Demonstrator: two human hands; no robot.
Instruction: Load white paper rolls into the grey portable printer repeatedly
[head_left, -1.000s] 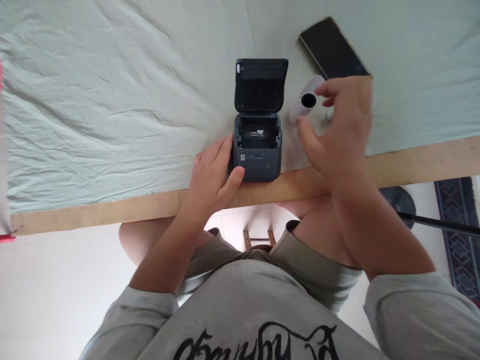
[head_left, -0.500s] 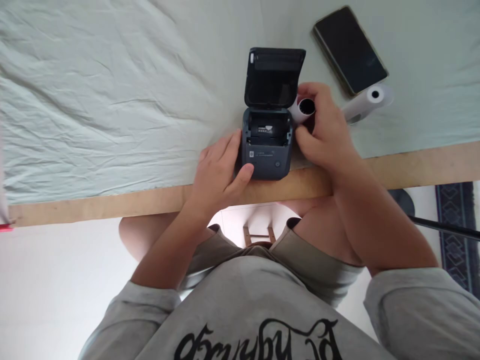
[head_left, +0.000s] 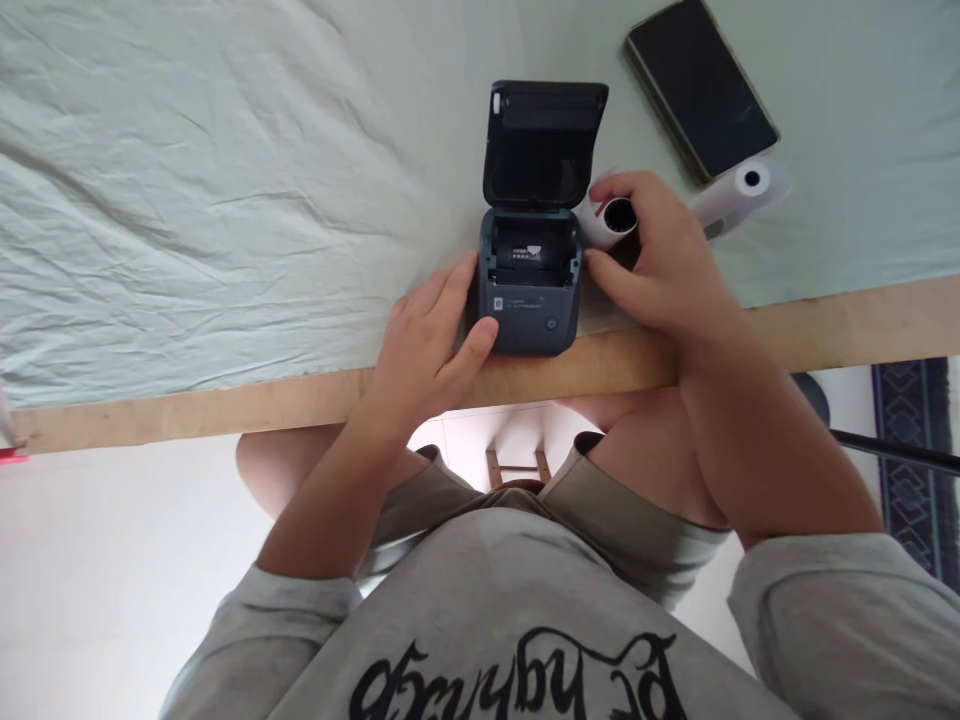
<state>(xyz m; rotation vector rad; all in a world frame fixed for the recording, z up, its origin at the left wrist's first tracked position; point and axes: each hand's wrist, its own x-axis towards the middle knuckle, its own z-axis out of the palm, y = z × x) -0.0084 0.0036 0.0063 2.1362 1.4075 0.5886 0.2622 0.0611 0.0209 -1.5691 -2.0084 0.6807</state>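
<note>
A small dark grey label printer (head_left: 531,310) stands at the table's near edge with its lid (head_left: 544,145) flipped up and its paper bay showing. My left hand (head_left: 427,345) grips the printer's left side, thumb on its front. My right hand (head_left: 660,265) is closed around a white paper roll (head_left: 609,220) just right of the printer, close to the open bay. A second white paper roll (head_left: 739,192) lies on the cloth further right.
A black phone (head_left: 699,85) lies face up at the back right. A wrinkled pale green cloth (head_left: 225,200) covers the table, with a bare wooden strip (head_left: 187,410) along the near edge. A dark rug (head_left: 915,450) lies on the floor at the right.
My right hand reached to the paper roll, closed on it and brought it beside the printer's open bay. The second roll came into sight. My left hand stayed on the printer.
</note>
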